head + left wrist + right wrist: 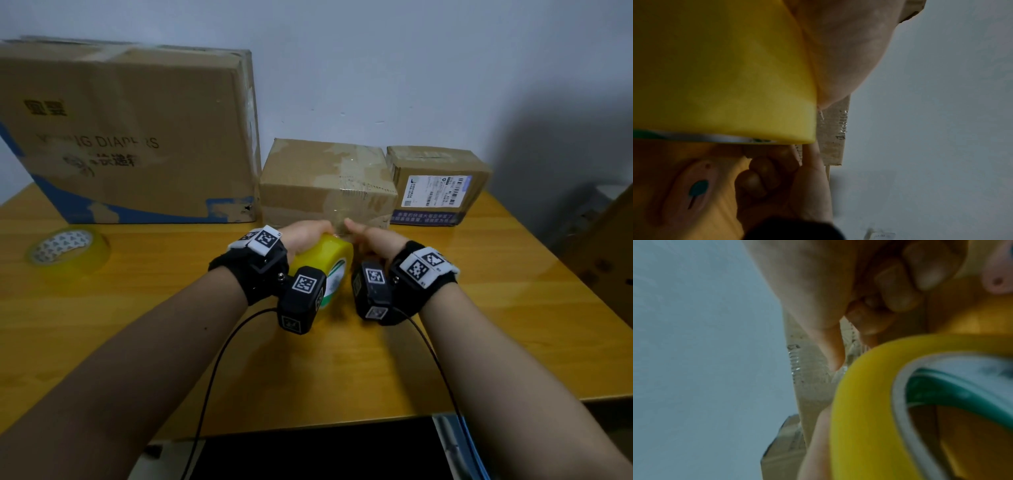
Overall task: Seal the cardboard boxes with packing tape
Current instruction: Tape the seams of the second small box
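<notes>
A yellow roll of packing tape (pixel 329 257) (pixel 725 73) (pixel 863 402) is gripped in my left hand (pixel 305 236), right against the lower front of the middle cardboard box (pixel 308 178). A clear, wrinkled tape strip (pixel 851 353) runs down that box's front to the roll. My right hand (pixel 373 240) is just right of the roll. Its thumb (pixel 830 353) presses the strip onto the cardboard (pixel 812 394), and its other fingers (pixel 900 288) are curled in on nothing I can see. The roll hides the box's bottom edge.
A large diaper box (pixel 130 137) stands at the back left and a small labelled box (pixel 438 181) at the back right, both touching the middle one. A second tape roll (pixel 65 250) lies on the wooden table (pixel 342 370) at the left.
</notes>
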